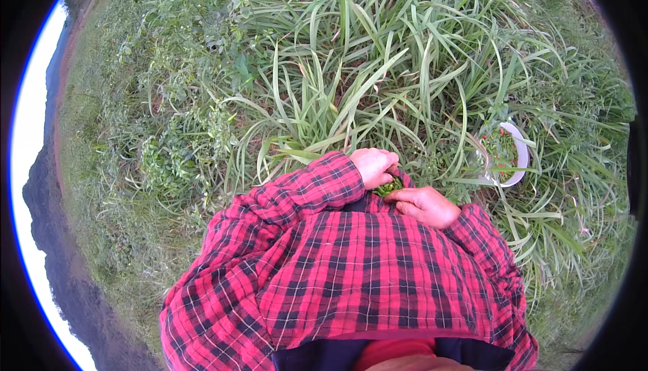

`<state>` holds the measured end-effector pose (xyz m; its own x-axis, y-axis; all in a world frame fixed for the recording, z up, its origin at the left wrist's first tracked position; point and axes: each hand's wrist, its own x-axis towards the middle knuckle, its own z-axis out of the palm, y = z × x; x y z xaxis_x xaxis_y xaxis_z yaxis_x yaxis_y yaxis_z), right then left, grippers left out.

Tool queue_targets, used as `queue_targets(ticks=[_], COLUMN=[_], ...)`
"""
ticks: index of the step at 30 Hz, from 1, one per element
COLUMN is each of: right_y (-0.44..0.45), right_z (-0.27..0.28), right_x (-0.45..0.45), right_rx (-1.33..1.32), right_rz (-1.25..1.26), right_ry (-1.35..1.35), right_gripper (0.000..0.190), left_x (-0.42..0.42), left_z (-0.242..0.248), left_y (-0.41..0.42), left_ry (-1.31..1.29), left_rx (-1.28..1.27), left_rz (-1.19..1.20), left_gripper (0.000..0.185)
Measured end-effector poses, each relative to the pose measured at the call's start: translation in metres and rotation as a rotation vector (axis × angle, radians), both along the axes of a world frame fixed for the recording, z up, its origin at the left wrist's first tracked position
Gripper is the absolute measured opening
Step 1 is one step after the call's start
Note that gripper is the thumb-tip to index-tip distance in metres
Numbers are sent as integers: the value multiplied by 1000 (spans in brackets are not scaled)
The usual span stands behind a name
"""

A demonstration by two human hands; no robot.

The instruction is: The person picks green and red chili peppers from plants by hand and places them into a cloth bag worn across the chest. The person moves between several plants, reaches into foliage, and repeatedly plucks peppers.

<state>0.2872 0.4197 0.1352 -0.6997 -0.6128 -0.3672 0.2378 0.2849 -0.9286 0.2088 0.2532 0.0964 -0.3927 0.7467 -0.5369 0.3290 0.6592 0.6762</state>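
Small green chili peppers (388, 187) lie in a fold of the red-and-black plaid shirt (374, 264), at the front of my body. My left hand (373, 167) is curled at the far side of the fold, with its fingers closed on the shirt's cloth. On the near right side, my right hand (424, 206) reaches in with bent fingers against the peppers and the cloth. Its fingertips are partly hidden, so whether it grips anything is unclear.
A white plastic bucket (521, 156) holding green and red peppers stands in the grass at the right. Long-bladed grass (349, 92) grows thickly ahead. Leafy pepper plants (169, 161) with a few red fruits are on the left. A dark hill (43, 209) rises beyond.
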Motion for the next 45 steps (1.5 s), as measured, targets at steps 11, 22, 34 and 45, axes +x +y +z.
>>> queue_targets(ticks=[11, 22, 34, 45], right_y=[42, 16, 13, 15], right_z=[-40, -60, -53, -43], right_x=[-6, 3, 5, 11], right_rx=[55, 371, 283, 331], right_rz=[-475, -447, -698, -515], right_ry=[-196, 83, 27, -37], right_gripper=[17, 12, 10, 12], left_x=[-10, -13, 15, 13], left_z=[-39, -31, -32, -29], left_y=[1, 5, 24, 9], left_ry=[-62, -175, 77, -98], left_rx=[161, 107, -51, 216], left_rz=[220, 248, -51, 19], left_gripper=[12, 13, 61, 57])
